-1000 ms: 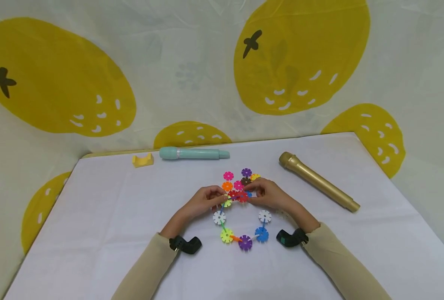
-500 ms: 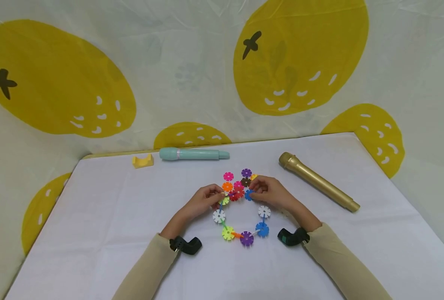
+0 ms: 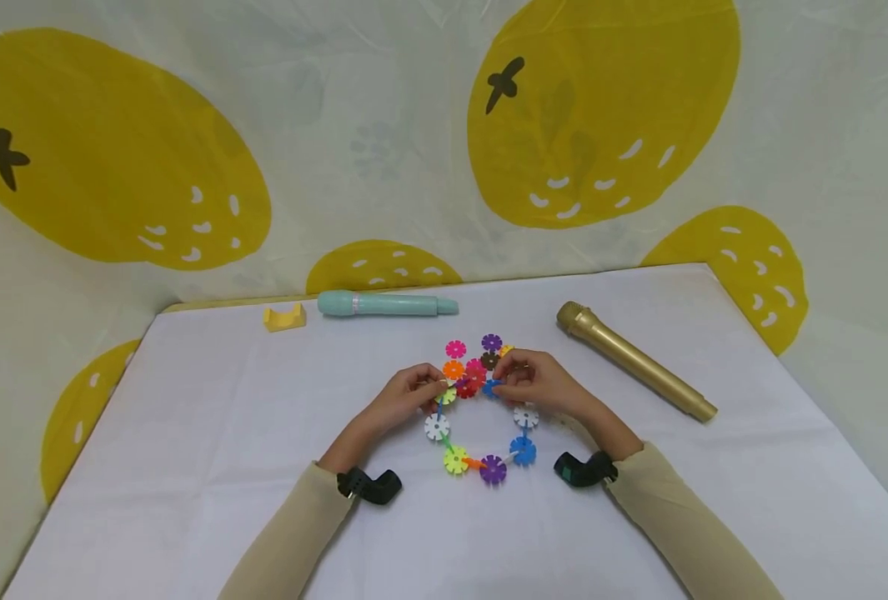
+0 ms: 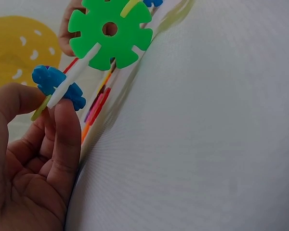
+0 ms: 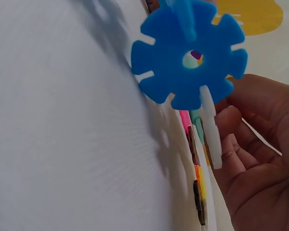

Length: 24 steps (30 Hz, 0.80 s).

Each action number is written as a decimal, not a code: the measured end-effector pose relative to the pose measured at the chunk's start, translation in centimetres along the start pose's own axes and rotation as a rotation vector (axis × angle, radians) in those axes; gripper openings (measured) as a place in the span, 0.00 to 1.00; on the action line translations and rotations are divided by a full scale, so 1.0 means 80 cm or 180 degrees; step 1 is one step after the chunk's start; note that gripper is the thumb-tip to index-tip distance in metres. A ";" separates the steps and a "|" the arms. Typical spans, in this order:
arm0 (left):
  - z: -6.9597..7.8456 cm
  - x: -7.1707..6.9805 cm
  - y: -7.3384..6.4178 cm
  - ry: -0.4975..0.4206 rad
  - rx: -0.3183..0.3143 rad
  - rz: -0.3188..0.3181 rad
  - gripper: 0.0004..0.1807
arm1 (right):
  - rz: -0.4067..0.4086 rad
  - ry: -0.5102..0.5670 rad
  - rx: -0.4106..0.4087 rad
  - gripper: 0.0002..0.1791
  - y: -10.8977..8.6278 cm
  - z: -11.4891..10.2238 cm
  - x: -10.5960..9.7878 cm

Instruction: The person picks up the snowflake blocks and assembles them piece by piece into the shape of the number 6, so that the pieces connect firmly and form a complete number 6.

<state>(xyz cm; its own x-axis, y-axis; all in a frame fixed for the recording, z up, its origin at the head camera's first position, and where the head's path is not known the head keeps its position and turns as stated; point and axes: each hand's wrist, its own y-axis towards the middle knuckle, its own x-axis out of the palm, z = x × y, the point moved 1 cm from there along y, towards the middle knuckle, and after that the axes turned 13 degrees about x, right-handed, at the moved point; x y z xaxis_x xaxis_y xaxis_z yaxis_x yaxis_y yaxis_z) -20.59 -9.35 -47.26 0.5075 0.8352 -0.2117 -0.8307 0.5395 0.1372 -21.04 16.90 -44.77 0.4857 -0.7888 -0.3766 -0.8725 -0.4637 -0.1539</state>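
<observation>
My left hand is pinching a yellow-green notched plastic disc, apparently steadying one end of the multicoloured disc chain at lower centre. My right hand is holding curled fingers at a blue notched plastic disc; whether gripping, I cannot tell. A mint-green tubular microphone and a gold tubular microphone are lying apart on the white-clothed tabletop, apparently leaving working room. A yellow-printed white sheet is hanging behind.

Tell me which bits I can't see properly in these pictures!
- Head view: part of the yellow disc, hidden by the right hand.
- Head view: part of the nearest blue disc, covered by that hand.
- Left wrist view: the green disc's top, cut off by the top edge.
</observation>
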 end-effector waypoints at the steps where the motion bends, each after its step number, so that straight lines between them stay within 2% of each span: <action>1: 0.000 0.000 0.000 0.0003 -0.0019 0.0007 0.11 | 0.0015 -0.0016 -0.0014 0.12 0.000 0.000 0.001; 13: 0.001 -0.001 0.001 -0.0061 -0.0030 -0.0067 0.11 | 0.0318 -0.0238 -0.0139 0.08 0.000 -0.003 0.005; 19: 0.004 0.000 0.001 -0.0165 -0.0010 -0.0176 0.11 | 0.0359 -0.0319 -0.0330 0.07 0.000 -0.004 0.010; 24: 0.004 -0.001 0.000 -0.0067 0.0087 -0.0164 0.12 | 0.0289 -0.0329 -0.0398 0.07 0.000 -0.006 0.013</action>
<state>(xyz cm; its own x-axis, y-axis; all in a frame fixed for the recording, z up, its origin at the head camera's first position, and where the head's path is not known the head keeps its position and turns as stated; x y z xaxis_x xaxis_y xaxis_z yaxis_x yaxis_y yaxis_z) -20.60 -9.40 -46.95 0.5544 0.8082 -0.1987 -0.7970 0.5843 0.1531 -20.47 15.87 -44.70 0.3917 -0.7870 -0.4767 -0.8959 -0.4442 -0.0028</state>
